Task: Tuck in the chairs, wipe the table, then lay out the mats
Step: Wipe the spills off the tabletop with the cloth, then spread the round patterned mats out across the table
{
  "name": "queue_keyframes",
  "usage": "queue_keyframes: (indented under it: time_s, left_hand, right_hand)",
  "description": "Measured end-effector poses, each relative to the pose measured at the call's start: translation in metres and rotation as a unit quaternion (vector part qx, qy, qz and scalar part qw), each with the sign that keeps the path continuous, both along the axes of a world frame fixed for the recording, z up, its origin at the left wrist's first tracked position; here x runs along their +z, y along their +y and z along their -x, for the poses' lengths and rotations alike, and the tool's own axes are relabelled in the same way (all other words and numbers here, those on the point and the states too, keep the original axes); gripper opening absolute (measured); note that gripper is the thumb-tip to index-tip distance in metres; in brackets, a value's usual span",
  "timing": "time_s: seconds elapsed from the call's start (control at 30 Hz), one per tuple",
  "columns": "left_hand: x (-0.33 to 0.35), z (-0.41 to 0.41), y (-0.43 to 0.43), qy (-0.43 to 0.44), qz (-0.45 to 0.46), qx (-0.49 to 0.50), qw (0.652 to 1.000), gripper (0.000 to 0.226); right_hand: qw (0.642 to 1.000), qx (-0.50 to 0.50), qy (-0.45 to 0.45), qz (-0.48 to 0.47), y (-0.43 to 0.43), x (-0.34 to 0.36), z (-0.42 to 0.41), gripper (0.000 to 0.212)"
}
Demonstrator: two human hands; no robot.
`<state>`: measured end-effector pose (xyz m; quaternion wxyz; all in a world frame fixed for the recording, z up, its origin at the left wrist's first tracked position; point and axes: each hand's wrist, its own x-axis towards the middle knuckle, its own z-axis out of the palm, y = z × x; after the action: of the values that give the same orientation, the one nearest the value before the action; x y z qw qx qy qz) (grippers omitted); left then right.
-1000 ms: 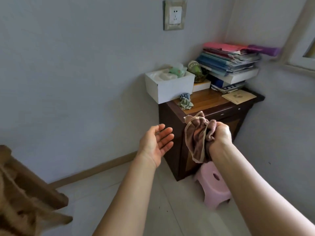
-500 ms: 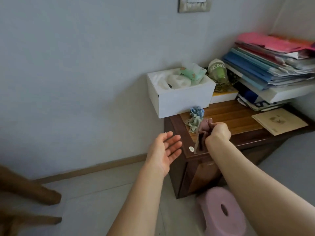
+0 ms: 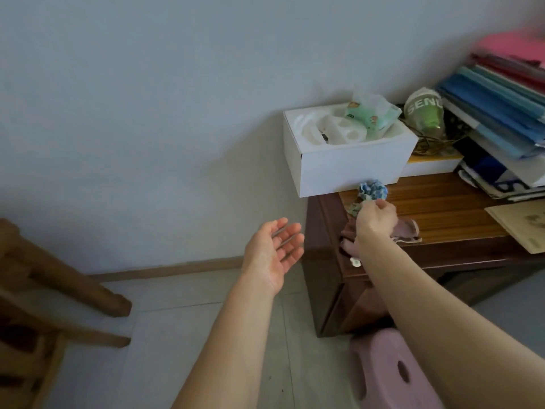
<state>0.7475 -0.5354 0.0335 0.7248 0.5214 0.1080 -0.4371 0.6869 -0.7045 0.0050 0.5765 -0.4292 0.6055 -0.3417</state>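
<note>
A: What is your grip doing?

B: My right hand (image 3: pixel 376 219) is curled on top of the pink cloth (image 3: pixel 408 230). I cannot tell if my grip is pinching the cloth or has let go.

A: Where is the cloth?

B: A second ago I held it bunched up in the air. Now it lies on the front left corner of the worktop (image 3: pixel 442 208), near the blue scrunchie (image 3: pixel 371 190). One bit hangs over the edge.

A: And the other hand?

B: My left hand (image 3: pixel 274 255) is flat, palm up, holding nothing.

A: What does that mean?

B: I think the wiping is done and I am putting the cloth away.
</note>
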Motion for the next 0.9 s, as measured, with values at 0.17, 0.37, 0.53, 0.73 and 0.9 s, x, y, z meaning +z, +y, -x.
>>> queue_keyframes:
  time_s: [0.17,0.37,0.53,0.73,0.9]
  left_hand:
    - [0.018,-0.006,0.051,-0.021,0.030,0.037,0.999,0.019]
    - [0.048,-0.018,0.165,-0.080,0.063,0.108,0.989,0.017]
    - [0.067,-0.032,0.290,-0.121,0.067,0.185,0.973,0.017]
    - [0.066,-0.041,0.445,-0.162,0.021,0.282,0.945,0.020]
    - [0.057,-0.041,0.543,-0.156,-0.006,0.353,0.922,0.022]
  right_hand:
    - [0.991,0.066,-0.109,0.043,0.074,0.039,-0.012,0.031]
    - [0.956,0.228,-0.183,0.022,0.198,0.082,-0.028,0.020]
    - [0.912,0.339,-0.228,-0.011,0.317,0.107,-0.056,0.027]
    - [0.847,0.466,-0.244,-0.068,0.467,0.107,-0.093,0.024]
    - [0.812,0.530,-0.226,-0.088,0.568,0.099,-0.115,0.025]
